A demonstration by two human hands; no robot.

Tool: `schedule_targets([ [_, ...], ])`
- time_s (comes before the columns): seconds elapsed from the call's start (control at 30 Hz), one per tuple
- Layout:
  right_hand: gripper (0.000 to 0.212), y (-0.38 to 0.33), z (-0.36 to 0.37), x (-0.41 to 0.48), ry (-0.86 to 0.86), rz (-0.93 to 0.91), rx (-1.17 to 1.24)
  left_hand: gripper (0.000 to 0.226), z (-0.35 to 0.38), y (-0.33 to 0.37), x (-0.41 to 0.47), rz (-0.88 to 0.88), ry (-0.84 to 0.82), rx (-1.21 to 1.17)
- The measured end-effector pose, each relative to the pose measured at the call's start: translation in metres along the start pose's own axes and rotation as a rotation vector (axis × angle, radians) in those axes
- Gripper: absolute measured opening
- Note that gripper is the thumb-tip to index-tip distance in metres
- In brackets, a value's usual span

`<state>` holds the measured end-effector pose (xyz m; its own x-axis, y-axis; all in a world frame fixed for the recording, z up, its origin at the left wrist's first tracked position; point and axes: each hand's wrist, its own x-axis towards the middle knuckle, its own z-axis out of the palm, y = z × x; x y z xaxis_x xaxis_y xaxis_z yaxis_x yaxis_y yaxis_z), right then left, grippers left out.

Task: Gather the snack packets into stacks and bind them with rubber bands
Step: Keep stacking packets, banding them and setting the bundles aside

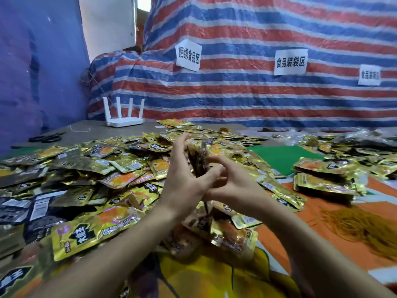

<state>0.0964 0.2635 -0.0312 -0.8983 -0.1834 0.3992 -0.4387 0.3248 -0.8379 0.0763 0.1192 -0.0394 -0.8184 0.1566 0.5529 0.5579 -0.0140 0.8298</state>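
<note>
A thin stack of gold snack packets stands on edge in the air above the table's middle. My left hand holds it from the left, fingers spread upward beside it. From the right, my right hand pinches the stack's lower part. Whether a rubber band sits on the stack is hidden by my fingers. A wide heap of loose gold packets covers the table to the left and behind. A pile of tan rubber bands lies at the right.
Stacks of packets lie at the right beside a green patch of the cloth. A white router and black scissors sit at the back left. A striped tarp wall with paper signs closes the back.
</note>
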Motion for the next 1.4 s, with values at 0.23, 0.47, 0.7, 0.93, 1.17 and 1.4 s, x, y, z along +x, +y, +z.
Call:
schedule_targets([
  [0.23,0.066,-0.009,-0.087,-0.020,0.314,0.184,-0.481,0.076,0.037,0.019,-0.017,0.194,-0.226,0.292],
  [0.47,0.074,-0.004,-0.195,-0.028,0.125,0.525,-0.907,0.058,0.051,0.026,-0.026,0.319,-0.382,0.402],
  [0.7,0.035,0.014,-0.240,-0.035,-0.196,0.812,-0.839,0.051,0.060,0.016,-0.021,0.259,-0.413,0.390],
  [0.93,0.039,0.042,-0.240,-0.026,-0.157,0.869,-0.884,0.043,0.071,0.014,-0.018,0.247,-0.430,0.377],
  [1.17,0.052,0.068,-0.223,-0.025,-0.090,0.756,-1.154,0.031,0.068,0.010,-0.020,0.253,-0.461,0.405],
  [1.4,0.053,0.037,-0.169,-0.017,0.067,0.503,-1.195,0.041,0.053,0.005,-0.017,0.221,-0.416,0.460],
])
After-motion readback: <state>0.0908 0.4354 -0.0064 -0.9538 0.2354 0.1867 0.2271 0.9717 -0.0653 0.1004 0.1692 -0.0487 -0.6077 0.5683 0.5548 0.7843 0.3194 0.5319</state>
